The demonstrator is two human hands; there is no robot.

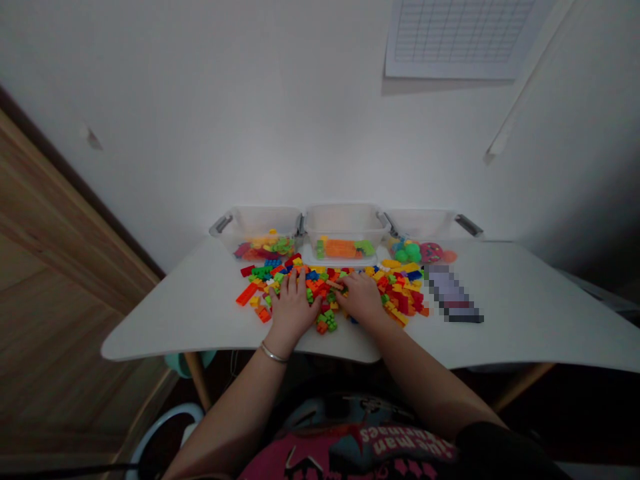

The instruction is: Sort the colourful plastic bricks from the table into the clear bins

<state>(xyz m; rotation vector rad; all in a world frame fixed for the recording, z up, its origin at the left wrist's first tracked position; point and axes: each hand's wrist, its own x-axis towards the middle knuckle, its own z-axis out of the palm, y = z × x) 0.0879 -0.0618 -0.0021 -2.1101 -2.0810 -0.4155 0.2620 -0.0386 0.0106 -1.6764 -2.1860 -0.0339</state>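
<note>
A pile of colourful toy building bricks [327,307] is spread over the front middle of the white table [190,320]. My left hand [293,310] lies on the left part of the pile, palm down with its fingers apart, and wears a bracelet at the wrist. Just right of it, my right hand [363,299] has its fingers bent over the pile. A light orange elongated brick [335,285] shows at its thumb and fingertips, which look closed on it. Both hands cover some of the bricks.
Along the wall stand three clear plastic bins: the left bin [265,219] and middle bin [345,217] hold bricks, the right bin [425,220] holds round toys. A pixelated flat object [453,293] lies right of the pile. A gridded sheet [455,40] hangs on the wall.
</note>
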